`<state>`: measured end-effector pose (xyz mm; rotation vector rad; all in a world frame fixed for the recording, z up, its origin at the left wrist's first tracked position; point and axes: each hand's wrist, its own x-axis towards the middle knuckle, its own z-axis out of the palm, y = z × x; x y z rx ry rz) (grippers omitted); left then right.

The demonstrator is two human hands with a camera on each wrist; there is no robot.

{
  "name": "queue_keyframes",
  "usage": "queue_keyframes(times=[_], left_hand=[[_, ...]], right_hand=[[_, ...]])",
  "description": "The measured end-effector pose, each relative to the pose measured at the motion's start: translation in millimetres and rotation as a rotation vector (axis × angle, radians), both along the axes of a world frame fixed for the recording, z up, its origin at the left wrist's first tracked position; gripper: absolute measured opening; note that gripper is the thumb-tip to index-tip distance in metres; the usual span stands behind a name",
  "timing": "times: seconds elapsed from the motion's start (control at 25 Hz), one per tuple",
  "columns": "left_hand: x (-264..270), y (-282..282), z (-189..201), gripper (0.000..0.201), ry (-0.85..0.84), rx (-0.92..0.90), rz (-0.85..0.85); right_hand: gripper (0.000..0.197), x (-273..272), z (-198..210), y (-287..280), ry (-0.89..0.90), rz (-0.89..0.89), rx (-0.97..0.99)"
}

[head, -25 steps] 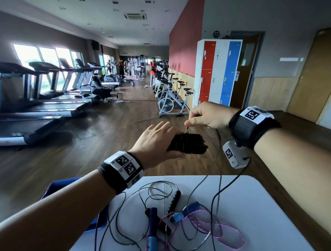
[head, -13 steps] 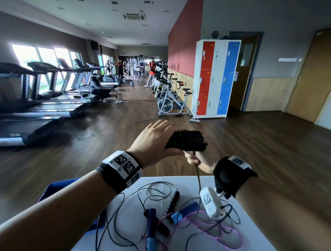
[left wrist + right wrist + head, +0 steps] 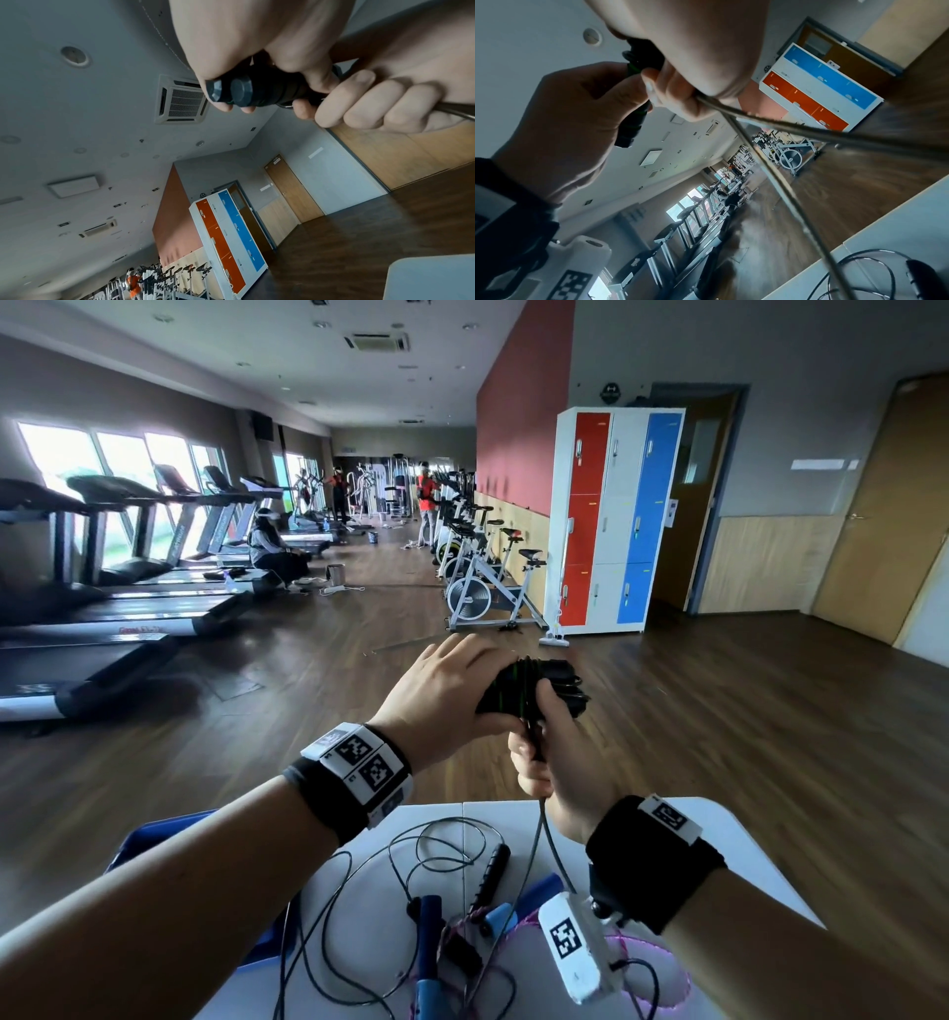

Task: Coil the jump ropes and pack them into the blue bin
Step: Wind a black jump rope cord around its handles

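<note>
Above the table's far edge my left hand (image 3: 447, 690) grips a pair of black jump-rope handles (image 3: 534, 683) with thin black cord wound round them. In the left wrist view the handles' (image 3: 246, 91) round end caps show side by side. My right hand (image 3: 554, 757) is just under the bundle, fist closed round the free cord (image 3: 539, 819), thumb up against the wraps. The cord (image 3: 782, 125) runs taut from that fist down to the table. The blue bin (image 3: 149, 839) sits low at the left, mostly hidden by my left forearm.
On the white table (image 3: 719, 839) lie loose black cord loops, a black handle (image 3: 493, 870), blue handles (image 3: 429, 932) and a pink rope (image 3: 667, 968), tangled together. Beyond are wooden floor, treadmills at left, exercise bikes and coloured lockers (image 3: 611, 521). People stand far off.
My right hand swung from above the bundle down to below it, drawing the cord round the handles, and now sits closer under them. The left hand stayed almost still.
</note>
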<state>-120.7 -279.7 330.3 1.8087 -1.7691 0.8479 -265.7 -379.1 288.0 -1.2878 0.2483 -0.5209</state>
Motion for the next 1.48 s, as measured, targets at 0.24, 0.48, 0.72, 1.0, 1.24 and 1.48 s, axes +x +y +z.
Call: queue_keyframes(times=[0.24, 0.48, 0.72, 1.0, 1.24, 1.48], left_hand=[[5.5, 14.0, -5.0, 0.080, -0.150, -0.066, 0.168], [18.4, 18.2, -4.4, 0.071, -0.207, -0.106, 0.136], [31.9, 16.4, -3.8, 0.071, -0.108, -0.026, 0.223], [40.7, 14.4, -7.1, 0.068, -0.129, 0.035, 0.267], [49.8, 17.7, -15.3, 0.070, -0.114, 0.090, 0.232], [36.0, 15.9, -9.3, 0.068, -0.115, 0.119, 0.131]], right_hand=[[0.054, 4.5, 2.8, 5.0, -0.094, -0.031, -0.016], [0.058, 8.4, 3.5, 10.0, 0.033, -0.002, -0.124], [0.020, -4.3, -10.3, 20.1, 0.123, 0.005, -0.441], [0.021, -18.1, 13.3, 15.0, 0.195, -0.114, -0.974], [0.024, -34.1, 85.0, 2.0, 0.268, -0.127, -1.198], [0.023, -18.1, 143.1, -34.1, 0.334, -0.155, -1.459]])
